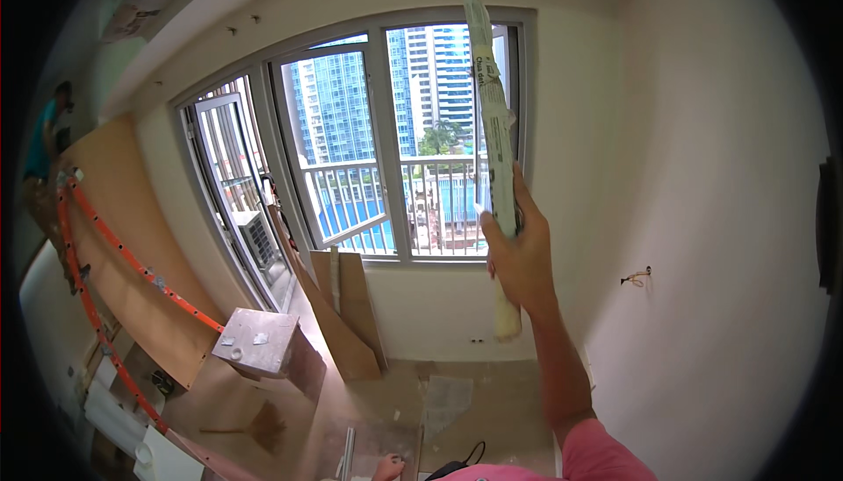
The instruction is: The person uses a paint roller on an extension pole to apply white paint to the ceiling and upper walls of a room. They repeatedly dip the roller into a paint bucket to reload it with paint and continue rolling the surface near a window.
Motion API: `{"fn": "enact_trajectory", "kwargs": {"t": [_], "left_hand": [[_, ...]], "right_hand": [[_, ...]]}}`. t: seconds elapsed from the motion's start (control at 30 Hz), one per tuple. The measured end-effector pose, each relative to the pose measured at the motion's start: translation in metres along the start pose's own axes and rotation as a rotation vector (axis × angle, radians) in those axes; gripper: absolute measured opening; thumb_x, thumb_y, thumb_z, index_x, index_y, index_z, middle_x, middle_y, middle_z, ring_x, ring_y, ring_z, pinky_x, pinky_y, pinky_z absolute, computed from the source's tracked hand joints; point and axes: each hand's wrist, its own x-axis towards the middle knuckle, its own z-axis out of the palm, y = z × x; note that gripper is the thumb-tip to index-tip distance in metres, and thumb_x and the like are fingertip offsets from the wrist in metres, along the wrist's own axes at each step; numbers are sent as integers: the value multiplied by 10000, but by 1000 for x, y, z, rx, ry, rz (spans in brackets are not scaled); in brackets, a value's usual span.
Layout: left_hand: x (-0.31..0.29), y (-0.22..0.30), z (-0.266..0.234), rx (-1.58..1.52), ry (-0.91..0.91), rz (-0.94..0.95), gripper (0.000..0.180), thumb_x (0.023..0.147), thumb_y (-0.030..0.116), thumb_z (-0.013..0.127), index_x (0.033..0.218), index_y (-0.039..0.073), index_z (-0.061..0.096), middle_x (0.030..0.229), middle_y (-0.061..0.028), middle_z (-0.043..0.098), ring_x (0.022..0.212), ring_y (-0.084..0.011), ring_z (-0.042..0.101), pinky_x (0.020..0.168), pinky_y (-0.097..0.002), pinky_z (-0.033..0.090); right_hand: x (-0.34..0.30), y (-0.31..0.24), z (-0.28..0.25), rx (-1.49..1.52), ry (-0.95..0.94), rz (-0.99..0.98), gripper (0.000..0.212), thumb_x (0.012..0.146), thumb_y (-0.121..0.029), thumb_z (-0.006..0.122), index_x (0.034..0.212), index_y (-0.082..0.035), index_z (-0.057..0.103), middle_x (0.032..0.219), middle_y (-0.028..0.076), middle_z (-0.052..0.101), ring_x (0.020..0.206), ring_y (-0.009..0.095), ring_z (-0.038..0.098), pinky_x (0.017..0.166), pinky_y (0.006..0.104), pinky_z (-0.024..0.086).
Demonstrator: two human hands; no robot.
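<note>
My right hand (525, 257) is raised in front of the window, closed round a long paper-wrapped pole (493, 103). The wrapping is pale, printed and taped; the pole's upper part reaches the top of the view and its pale lower end sticks out under my fist. A small white bit shows beside my thumb. Low at the bottom edge, what looks like my left hand (389, 467) is partly cut off. Its fingers seem curled, and whatever they may hold is hidden. A pair of metal bars (348, 455) stands just left of it.
An orange ladder (81, 283) stands at the left near a large brown board (145, 244) and another person (44, 143). A dusty box (259, 340), a broom (263, 428) and leaning brown panels (351, 305) are below the window (395, 143). Wires (637, 279) poke from the right wall.
</note>
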Motion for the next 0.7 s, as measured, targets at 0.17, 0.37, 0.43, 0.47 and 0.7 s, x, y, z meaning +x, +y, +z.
{"fn": "enact_trajectory", "kwargs": {"t": [0.17,0.37,0.43,0.47,0.7], "left_hand": [[-4,-13,6,19,110,290,305,854,218,617,1071,4,628,695,-57,618,554,-153,567,453,-320,447],[-10,-49,15,317,204,203,419,860,238,602,1199,-8,583,898,-145,674,709,-223,649,562,-356,531],[-14,-49,7,385,205,187,455,856,239,600,1238,-5,564,957,-161,676,751,-235,659,592,-361,544],[-20,-48,5,412,209,173,473,854,240,599,1258,-3,555,986,-169,676,772,-241,664,608,-364,550],[-18,-31,-9,-234,173,-46,591,772,114,675,1313,-25,482,961,-187,672,749,-247,715,572,-324,570]], "right_hand": [[67,31,3,-27,11,-68,675,880,-29,548,1492,-27,263,667,39,553,477,84,497,433,276,454],[44,35,19,-80,-45,-14,684,890,-43,525,1505,-39,225,852,111,630,505,99,524,447,272,474],[41,36,27,-38,-50,-57,685,894,-48,524,1505,-34,216,828,103,620,504,101,524,446,272,476],[43,27,33,-28,-89,12,689,892,-48,526,1501,-12,206,791,99,599,506,109,535,442,279,479],[88,31,66,-92,-95,-56,693,879,-65,528,1490,14,213,744,129,618,528,145,588,470,305,513]]}}
